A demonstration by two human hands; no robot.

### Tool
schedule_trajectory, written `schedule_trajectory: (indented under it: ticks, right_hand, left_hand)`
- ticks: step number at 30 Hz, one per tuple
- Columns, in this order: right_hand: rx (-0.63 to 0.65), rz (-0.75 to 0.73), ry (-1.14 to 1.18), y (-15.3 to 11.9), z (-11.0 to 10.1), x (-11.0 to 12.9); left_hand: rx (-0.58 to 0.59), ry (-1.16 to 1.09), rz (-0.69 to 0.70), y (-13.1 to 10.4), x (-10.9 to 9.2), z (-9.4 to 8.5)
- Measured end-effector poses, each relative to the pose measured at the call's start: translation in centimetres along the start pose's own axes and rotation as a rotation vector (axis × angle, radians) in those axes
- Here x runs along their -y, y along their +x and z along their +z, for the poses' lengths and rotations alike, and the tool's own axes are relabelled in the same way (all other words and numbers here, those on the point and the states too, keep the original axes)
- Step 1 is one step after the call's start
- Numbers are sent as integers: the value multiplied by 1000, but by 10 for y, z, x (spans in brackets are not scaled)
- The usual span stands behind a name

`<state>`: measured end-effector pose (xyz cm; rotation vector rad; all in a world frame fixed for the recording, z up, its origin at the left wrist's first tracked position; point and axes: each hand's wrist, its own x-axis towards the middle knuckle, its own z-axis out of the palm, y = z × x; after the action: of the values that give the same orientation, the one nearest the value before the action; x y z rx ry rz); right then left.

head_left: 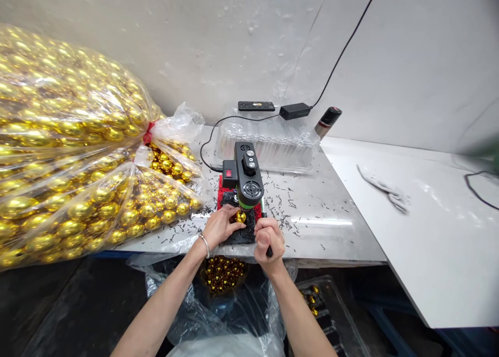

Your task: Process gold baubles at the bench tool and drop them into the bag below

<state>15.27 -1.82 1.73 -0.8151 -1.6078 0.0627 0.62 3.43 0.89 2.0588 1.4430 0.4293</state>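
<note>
My left hand [223, 225] wears a bracelet at the wrist and pinches a shiny gold ball [240, 217] between thumb and fingers. The ball sits under the head of a small black bench machine [249, 175], which has a red switch [228, 173] on its side box. My right hand [268, 241] is wrapped round the black-gripped lever [268, 251] at the machine's right side. Beneath the machine lies a red and black mat [247, 236]. What the machine's head does to the ball is hidden.
Large clear bags of gold balls [74, 154] fill the left. Behind the machine stand a clear plastic box [268, 146], a power adapter [295, 110] and a bottle [328, 122]. Black scraps litter the metal tabletop [323, 211]. Below the edge, a plastic-lined container holds gold balls [224, 275]; a glove [384, 188] lies right.
</note>
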Motion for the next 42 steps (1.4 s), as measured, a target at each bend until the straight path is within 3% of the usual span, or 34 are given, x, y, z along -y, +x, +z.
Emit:
schedule_trajectory:
  ticks: [9,12,18,24,27,29,32,34,37,39,42]
  right_hand:
    - [-81,-60,-4,-12,10,-15]
    - [-60,-47,-8,-15,9,-19]
    - [53,-173,-80,-15,5,-21]
    - [-17,59,25,27,-7,14]
    - [-18,155,35,46,-10,27]
    - [-15,160,47,49,-10,30]
    - [-22,141,56,43,-8,29]
    - [-37,135,58,38,-6,27]
    - [-49,133,59,34,-5,26]
    - [-35,129,50,34,-6,25]
    - [-22,122,46,34,-6,25]
  left_hand:
    - [-32,13,9,0,5,6]
    - [-38,-3,22,0,6,6]
    - [-46,12,24,0,5,7]
    - [-126,-45,14,-1,4,8]
    - [-229,-185,2,-22,1,7]
    - [-169,-353,-15,-46,0,12]
    - [182,-686,-135,-84,2,35]
    - [325,-895,-345,-104,10,59]
    - [275,-1218,-745,-121,26,90]
    - [241,-1412,-918,-127,36,98]
    - [219,-1652,-872,-131,40,87]
